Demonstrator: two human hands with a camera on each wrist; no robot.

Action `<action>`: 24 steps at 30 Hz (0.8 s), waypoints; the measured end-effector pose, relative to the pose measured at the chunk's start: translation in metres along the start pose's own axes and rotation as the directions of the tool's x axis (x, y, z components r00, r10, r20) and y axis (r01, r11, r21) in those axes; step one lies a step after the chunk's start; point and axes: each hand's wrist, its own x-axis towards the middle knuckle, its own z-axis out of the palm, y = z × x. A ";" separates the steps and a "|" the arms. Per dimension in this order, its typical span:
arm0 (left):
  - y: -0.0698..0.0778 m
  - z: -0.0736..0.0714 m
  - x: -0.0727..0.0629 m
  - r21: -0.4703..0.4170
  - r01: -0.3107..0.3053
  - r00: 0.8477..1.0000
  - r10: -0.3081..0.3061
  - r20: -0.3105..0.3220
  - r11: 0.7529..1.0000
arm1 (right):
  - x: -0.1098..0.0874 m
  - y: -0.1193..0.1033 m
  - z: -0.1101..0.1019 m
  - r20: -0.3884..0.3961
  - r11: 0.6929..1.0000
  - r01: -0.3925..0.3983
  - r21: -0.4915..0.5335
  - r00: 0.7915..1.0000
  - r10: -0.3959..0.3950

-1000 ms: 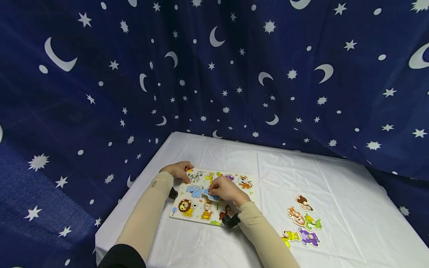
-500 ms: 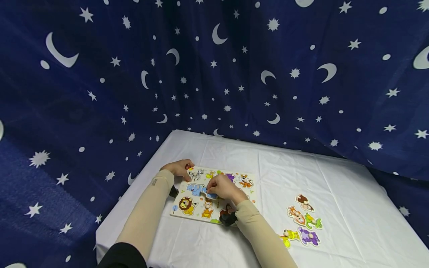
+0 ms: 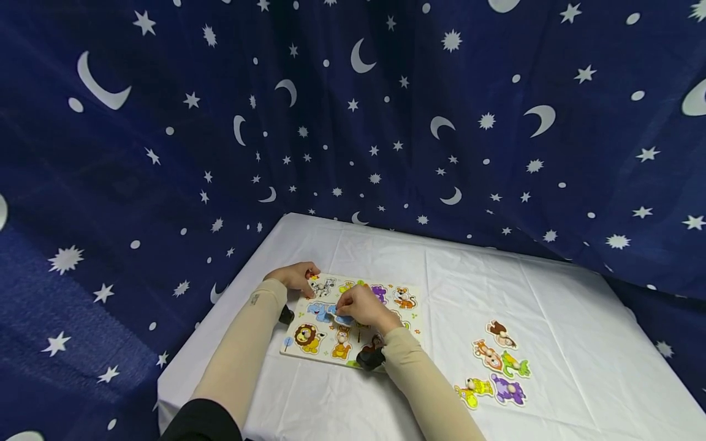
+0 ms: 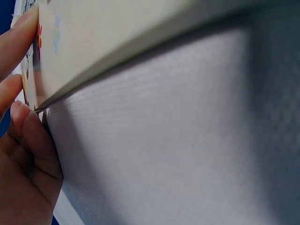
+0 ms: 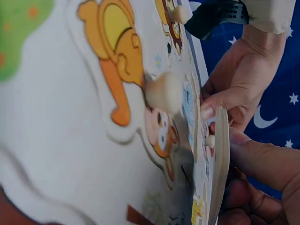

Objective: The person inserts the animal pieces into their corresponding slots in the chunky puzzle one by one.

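My left hand (image 3: 292,277) grips the far left corner of a wooden animal puzzle board (image 3: 298,326); in the left wrist view the thumb (image 4: 21,40) lies on top and other fingers curl by the edge. With thumb and fingers, my right hand (image 3: 365,304) pinches a blue puzzle piece (image 3: 342,320) tilted over the board's middle, beside the blue elephant (image 3: 318,311). The right wrist view shows that piece edge-on as a pale wooden edge (image 5: 221,159). A knobbed kangaroo piece (image 5: 117,44) and a lion (image 3: 307,339) sit on the board's near side.
Several loose knobbed pieces lie on the white cloth to the right: a brown one (image 3: 501,334), an orange one (image 3: 488,354), a green one (image 3: 515,364), a purple one (image 3: 508,390) and yellow ones (image 3: 478,386). A starry blue curtain (image 3: 397,122) hangs behind the table.
My right hand has shifted slightly left with the blue piece, closer to the elephant. The left hand stays at the board's corner.
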 end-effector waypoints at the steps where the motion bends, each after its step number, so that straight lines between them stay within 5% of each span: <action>1: 0.000 0.000 0.000 -0.003 0.004 1.000 -0.004 0.000 1.000 | 0.000 0.000 0.001 -0.001 1.000 0.004 -0.002 1.000 -0.004; 12: 0.002 0.001 -0.002 0.021 0.024 1.000 -0.024 0.001 1.000 | 0.006 0.003 0.006 -0.026 0.999 -0.034 0.008 0.999 0.034; 24: 0.004 0.002 -0.006 0.007 0.005 1.000 -0.005 -0.011 1.000 | 0.017 -0.006 0.013 -0.037 1.000 0.018 -0.012 0.999 -0.018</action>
